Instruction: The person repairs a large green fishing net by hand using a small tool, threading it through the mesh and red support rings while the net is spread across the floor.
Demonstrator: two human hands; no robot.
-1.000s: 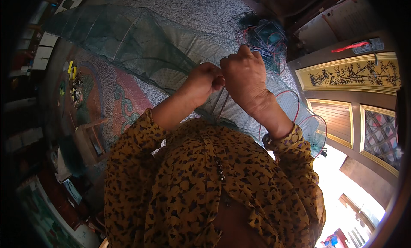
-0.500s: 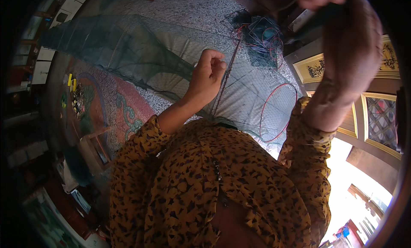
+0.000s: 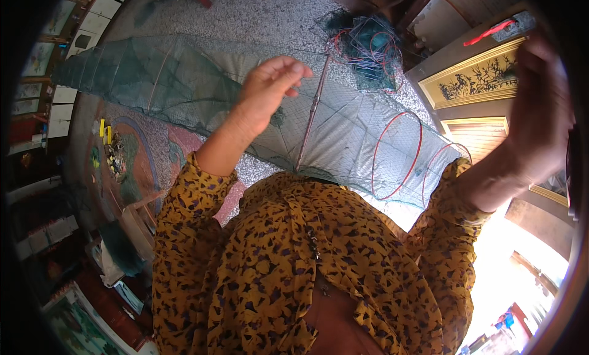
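A long green mesh net stretches across the floor in front of me, narrowing toward the far left. Its paler section lies closest to my body, crossed by a thin dark rod. Two red hoops show in the net's right part. My left hand is raised above the net, left of the rod, with fingers curled and thumb pressed toward them; whatever they may hold is too fine to see. Far to the right, near the door panels, my right hand is raised and smeared, its fingers partly hidden in shadow.
A heap of folded green netting with wire frames and red hoops lies beyond the rod. Gold-trimmed door panels stand at the right, with a red-handled fitting above. Small yellow objects lie left on the patterned floor.
My left hand has moved left and slightly away from me. My right hand has swung outward to the right and lower, uncovering the door panels and a second red hoop.
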